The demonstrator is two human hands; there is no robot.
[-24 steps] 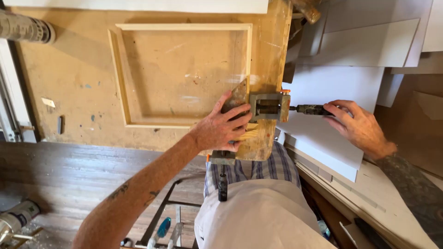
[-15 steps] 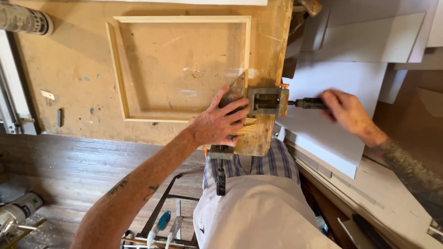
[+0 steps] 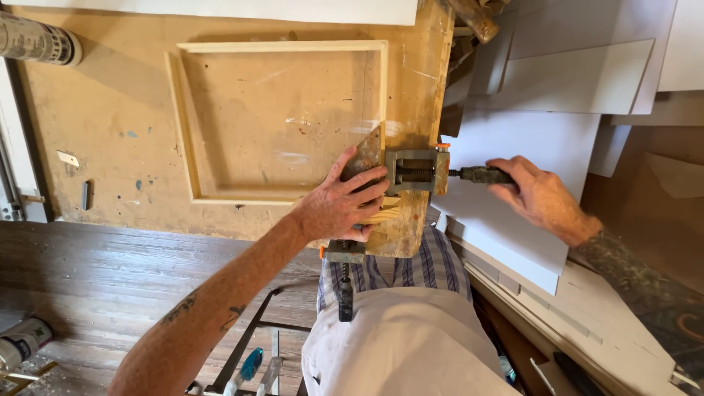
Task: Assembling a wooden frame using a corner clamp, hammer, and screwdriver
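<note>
A square frame of pale wood strips (image 3: 183,117) lies flat on a worn, paint-stained workbench top (image 3: 110,110). Its near right corner sits in a grey metal corner clamp (image 3: 414,170) at the bench edge. My left hand (image 3: 341,205) presses down on that corner and on the clamp's triangular block. My right hand (image 3: 535,194) grips the dark handle (image 3: 477,174) of the clamp's screw, off the right side of the bench. A second screw handle (image 3: 345,293) hangs below the bench edge, untouched.
White and grey boards (image 3: 572,81) are stacked to the right of the bench. A cylinder can (image 3: 37,40) lies at the top left. A dark plank floor (image 3: 88,286) lies below, with tools (image 3: 253,367) and a can (image 3: 22,341) on it.
My right hand has shifted slightly on the screw handle, and the view has moved a little. My left hand stays pressed on the clamped corner.
</note>
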